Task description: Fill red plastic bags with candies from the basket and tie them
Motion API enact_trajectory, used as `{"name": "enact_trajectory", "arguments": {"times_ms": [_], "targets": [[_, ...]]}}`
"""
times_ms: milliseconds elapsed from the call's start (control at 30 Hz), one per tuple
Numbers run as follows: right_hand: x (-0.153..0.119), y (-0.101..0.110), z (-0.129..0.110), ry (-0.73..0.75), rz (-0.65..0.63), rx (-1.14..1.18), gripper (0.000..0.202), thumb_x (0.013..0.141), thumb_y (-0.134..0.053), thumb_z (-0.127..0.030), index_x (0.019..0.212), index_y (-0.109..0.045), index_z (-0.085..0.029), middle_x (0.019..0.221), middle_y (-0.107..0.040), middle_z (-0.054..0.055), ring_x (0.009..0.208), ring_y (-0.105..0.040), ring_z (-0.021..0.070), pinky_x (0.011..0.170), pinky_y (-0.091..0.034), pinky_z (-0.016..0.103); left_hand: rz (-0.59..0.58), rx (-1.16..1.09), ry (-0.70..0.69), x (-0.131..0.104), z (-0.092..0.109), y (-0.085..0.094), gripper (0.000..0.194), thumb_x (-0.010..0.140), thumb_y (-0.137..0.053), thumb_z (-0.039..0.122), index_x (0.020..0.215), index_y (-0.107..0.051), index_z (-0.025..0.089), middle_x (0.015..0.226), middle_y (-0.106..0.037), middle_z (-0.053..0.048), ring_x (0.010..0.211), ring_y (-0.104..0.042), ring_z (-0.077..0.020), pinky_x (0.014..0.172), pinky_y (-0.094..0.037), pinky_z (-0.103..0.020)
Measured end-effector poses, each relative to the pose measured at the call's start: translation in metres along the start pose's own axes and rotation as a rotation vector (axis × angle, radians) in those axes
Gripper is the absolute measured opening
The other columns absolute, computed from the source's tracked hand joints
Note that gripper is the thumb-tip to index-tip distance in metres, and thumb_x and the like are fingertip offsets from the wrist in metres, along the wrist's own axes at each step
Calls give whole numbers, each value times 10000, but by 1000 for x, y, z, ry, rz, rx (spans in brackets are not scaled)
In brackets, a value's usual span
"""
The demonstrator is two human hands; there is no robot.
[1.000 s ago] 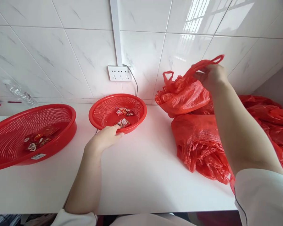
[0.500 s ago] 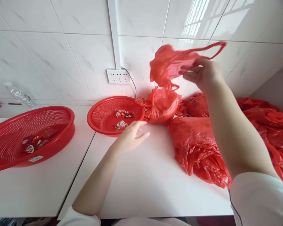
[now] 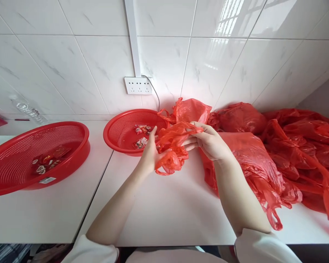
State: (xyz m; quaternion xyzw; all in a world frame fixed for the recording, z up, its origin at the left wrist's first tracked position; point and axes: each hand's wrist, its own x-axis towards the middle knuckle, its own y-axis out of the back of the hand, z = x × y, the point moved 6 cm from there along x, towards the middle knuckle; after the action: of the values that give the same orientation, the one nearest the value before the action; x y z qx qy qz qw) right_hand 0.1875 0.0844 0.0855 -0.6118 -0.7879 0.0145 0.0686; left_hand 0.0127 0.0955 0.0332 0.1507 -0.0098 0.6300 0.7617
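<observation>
My right hand [image 3: 210, 142] pinches a crumpled red plastic bag [image 3: 172, 140] at its right side, above the white table. The bag hangs loosely, its lower part bunched into folds. My left hand [image 3: 150, 155] is at the bag's left side, touching it; the thumb is stretched up and apart, and the other fingers are partly covered by the red plastic. Just behind my left hand stands a round red plastic basket [image 3: 120, 148] with a few small wrapped packets [image 3: 141, 142] inside. Another red bag [image 3: 193, 109], standing upright, is against the wall beyond my hands.
A larger red basket [image 3: 79, 160] holding small packets [image 3: 50, 160] stands at the left. Piles of red plastic bags [image 3: 244, 149] cover the right side. A clear bottle [image 3: 30, 111] lies by the wall, and a socket strip [image 3: 138, 86] with a cable is mounted above the smaller basket.
My right hand has come down and left from near the wall, bringing the red bag in front of me. My left hand now touches the bag.
</observation>
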Motion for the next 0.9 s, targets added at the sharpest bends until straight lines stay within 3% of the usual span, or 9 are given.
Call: {"name": "enact_trajectory", "arguments": {"times_ms": [100,200,267,333,467,600,767,833,900], "targets": [[-3,28,10,67,206,-52,136,789,-588,-317,814,-551,-188,728,-685,9,639,-699,153,534,-545,215,-45,-72,172,4,-11,17,641,709,-717,398,1301,-526,243,1273,-604,-91,1125,-605,-271,945,-491,-385],[-11,64,18,73,398,-191,115,805,-521,-307,765,-527,-199,658,-662,-5,580,-671,142,541,-543,230,-131,-76,411,-7,-22,36,430,806,-566,499,1105,-645,202,967,-699,-71,824,-679,-233,687,-549,-342],[-18,75,19,27,370,-407,108,815,-514,-302,790,-548,-203,700,-677,3,609,-673,151,598,-558,264,-204,-18,473,-18,-27,45,441,817,-532,525,1084,-646,193,935,-694,-76,700,-665,-209,562,-526,-316],[-28,71,16,-21,229,-720,148,787,-572,-281,918,-599,-217,828,-703,15,711,-687,178,674,-563,302,-269,54,448,-29,-31,49,441,759,-640,465,1118,-634,211,1028,-688,-77,770,-668,-209,608,-531,-308],[-55,33,-10,129,52,-1126,329,809,-630,-296,1135,-595,-272,1076,-678,47,910,-664,236,780,-540,365,-283,297,293,-41,-30,48,447,796,-640,400,1206,-590,228,1207,-644,-80,1067,-619,-250,871,-503,-370],[-78,-24,-27,392,-59,-998,172,937,-498,-270,1072,-603,-253,1052,-670,64,932,-651,207,815,-522,340,-154,638,137,-42,-18,43,359,893,-513,413,1215,-569,263,1226,-628,-49,1138,-580,-239,939,-463,-385],[-92,-91,47,240,-550,-1061,219,925,-433,-138,943,-639,-208,859,-680,52,718,-635,173,661,-503,289,-53,804,-77,-57,11,25,209,941,-433,313,1063,-579,228,1067,-638,-43,1019,-602,-199,866,-477,-329],[-95,-103,82,154,-599,-1151,261,864,-433,-58,930,-653,-183,880,-688,75,737,-635,190,662,-500,298,-18,824,-162,-73,23,15,178,956,-386,271,988,-553,221,957,-626,-38,897,-603,-176,815,-476,-309],[-98,-110,110,81,-622,-1229,313,804,-430,-6,948,-662,-159,971,-688,105,820,-643,210,702,-507,308,-103,833,-190,-93,25,-2,172,955,-356,236,919,-523,221,856,-605,-30,784,-588,-163,751,-474,-293]]}}
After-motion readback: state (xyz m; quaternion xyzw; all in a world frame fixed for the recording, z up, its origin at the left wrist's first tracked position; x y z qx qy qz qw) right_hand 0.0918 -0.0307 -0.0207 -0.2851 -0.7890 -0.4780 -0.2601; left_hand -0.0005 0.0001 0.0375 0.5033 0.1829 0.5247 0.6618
